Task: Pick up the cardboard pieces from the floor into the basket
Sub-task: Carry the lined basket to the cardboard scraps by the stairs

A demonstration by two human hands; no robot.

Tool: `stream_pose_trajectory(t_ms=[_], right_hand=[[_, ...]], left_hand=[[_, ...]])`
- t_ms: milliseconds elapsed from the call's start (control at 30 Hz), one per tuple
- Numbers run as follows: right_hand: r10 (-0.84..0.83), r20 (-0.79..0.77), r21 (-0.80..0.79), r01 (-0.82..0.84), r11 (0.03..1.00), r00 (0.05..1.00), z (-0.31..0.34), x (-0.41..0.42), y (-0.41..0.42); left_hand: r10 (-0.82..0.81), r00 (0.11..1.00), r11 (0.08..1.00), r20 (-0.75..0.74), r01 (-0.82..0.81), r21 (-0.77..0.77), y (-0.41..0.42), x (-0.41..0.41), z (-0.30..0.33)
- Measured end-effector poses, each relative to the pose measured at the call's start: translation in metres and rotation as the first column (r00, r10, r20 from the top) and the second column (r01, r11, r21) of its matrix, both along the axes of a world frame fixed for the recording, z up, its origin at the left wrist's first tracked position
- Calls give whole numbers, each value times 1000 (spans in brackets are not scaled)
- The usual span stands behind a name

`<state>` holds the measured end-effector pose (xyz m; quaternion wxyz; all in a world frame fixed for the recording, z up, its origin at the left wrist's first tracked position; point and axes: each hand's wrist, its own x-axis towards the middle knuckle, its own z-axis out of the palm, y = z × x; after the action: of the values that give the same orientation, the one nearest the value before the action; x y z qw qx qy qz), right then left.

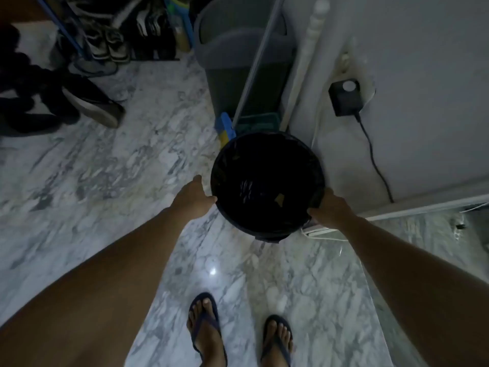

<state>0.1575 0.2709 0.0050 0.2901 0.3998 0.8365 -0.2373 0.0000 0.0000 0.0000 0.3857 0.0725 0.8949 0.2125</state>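
Marble floor, grey and white and shiny, fills the dim room, with a bright glint of light just ahead of the person's feet. Both arms reach forward and down to the black basket, which stands on the floor near the white wall. Left hand is on the basket's left rim, fingers curled at the edge, thumb pointing up and away. Right hand has the right rim, fingers wrapped over the lip. So it's a two-handed hold, one hand on each side of the rim.

Down inside, the basket is very dark, and one small tan cardboard piece shows on the bottom, toward the right. A few pale glints sit beside it, too faint to identify.

Behind the basket, a tall grey bin stands against the wall, with a thin metal pole leaning across it and a white post just to its right. At the bin's foot there's a blue and yellow object, touching or nearly touching the basket's far rim. On the wall, a black plug adapter with its cord running down. Far left, dark shoes lie on the floor in front of a crowded shoe rack. At the bottom, two feet in dark flip-flops.
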Motion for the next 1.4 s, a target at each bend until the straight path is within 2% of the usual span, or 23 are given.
stream_pose_trajectory(t_ms=[167, 267, 400, 467, 600, 733, 933, 1067, 1200, 1300, 1400], right_hand=[[-215, -59, -37, 213, 976, 975, -52, -5, 3], [-232, -78, 8, 233, 972, 970, -67, -7, 0], [-267, -150, 25, 273, 962, 952, -75, -5, -1], [-262, -161, 25, 269, 963, 952, -70, -3, 0], [-264, -156, -35, 262, 964, 952, -32, -1, -4], [-317, -179, -53, 312, 949, 932, 34, -7, -15], [-544, -327, -125, 535, 835, 773, 135, -27, -42], [-606, -395, -199, 579, 790, 691, 202, -38, -61], [-551, -492, -261, 490, 832, 674, 260, -39, -83], [-456, -531, -235, 393, 889, 714, 296, -39, -100], [-339, -556, -188, 282, 941, 759, 330, -40, -123]], left_hand=[[170, 985, 983, 25, -171, 66, 23, -1, -51], [255, 965, 962, 57, -259, 83, 31, -5, -77], [420, 902, 888, 102, -432, 155, 30, -11, -100], [455, 887, 872, 81, -462, 161, 27, -8, -97], [542, 838, 821, 68, -545, 173, 20, 5, -57], [632, 775, 761, 20, -625, 173, 6, 13, 12], [807, 588, 587, -62, -786, 194, -12, 34, 117], [897, 425, 441, -120, -866, 236, -26, 54, 194], [941, 309, 337, -141, -895, 293, -52, 69, 254], [947, 272, 315, -173, -897, 310, -75, 81, 292], [968, 208, 245, -144, -911, 332, -108, 96, 326]])
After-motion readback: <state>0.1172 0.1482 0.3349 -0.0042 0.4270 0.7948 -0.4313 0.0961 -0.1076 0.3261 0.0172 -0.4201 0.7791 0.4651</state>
